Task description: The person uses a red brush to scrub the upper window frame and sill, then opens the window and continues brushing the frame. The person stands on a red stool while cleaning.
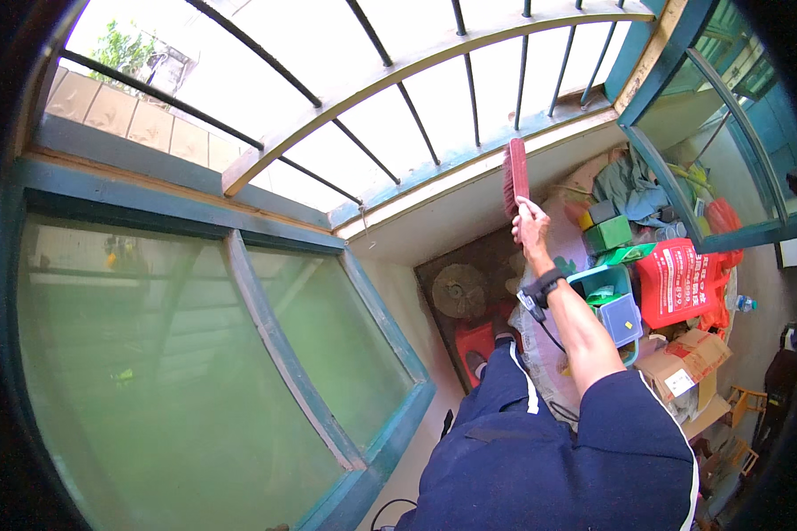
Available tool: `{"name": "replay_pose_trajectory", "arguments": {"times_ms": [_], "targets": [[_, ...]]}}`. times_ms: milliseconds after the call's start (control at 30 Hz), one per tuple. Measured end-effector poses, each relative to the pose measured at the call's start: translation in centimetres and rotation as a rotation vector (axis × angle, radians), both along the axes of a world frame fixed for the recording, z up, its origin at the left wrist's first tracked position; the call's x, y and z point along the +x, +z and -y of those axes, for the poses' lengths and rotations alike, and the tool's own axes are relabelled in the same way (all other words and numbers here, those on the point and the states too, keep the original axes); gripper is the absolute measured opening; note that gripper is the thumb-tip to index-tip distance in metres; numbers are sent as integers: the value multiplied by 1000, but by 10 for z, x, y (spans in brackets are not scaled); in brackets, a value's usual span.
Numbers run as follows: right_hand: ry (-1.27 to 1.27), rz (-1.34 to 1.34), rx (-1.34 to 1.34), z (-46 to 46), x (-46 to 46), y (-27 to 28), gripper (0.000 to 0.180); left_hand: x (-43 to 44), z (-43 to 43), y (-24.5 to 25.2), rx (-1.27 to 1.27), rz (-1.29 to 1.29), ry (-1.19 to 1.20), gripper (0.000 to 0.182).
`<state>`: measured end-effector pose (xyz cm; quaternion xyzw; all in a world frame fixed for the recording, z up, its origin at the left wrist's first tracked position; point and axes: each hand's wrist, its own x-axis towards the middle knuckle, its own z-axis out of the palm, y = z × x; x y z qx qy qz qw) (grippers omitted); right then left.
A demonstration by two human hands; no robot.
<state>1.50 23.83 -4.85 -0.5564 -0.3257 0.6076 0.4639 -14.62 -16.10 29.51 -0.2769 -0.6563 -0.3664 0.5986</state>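
My right hand (532, 226) grips the near end of a reddish-brown bench brush (518, 169), its bristles facing left. The brush is held up near the windowsill (451, 172), below the dark window bars (471, 99). Whether the bristles touch the sill, I cannot tell. A dark band with a small device sits on my right wrist. My left hand is out of view. On the left stands a window sash (265, 338) with a worn blue-green frame and glass panes. Another glazed sash (664, 186) stands at the upper right.
One foot rests by a red plastic stool (475, 342) below the window. To the right, a covered table holds a light-blue bin (627, 279), a green box (608, 233), a red bag (677, 282) and a cardboard box (687, 358). A plastic bottle (744, 303) lies beyond.
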Motion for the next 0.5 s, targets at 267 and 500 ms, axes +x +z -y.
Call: {"name": "replay_pose_trajectory", "arguments": {"times_ms": [267, 500], "targets": [[375, 19, 18, 63, -66, -15, 20, 8, -31, -3, -77, -40, -92, 51], [439, 61, -32, 110, -15, -3, 22, 13, -63, -3, -136, -74, -211, 49]]}}
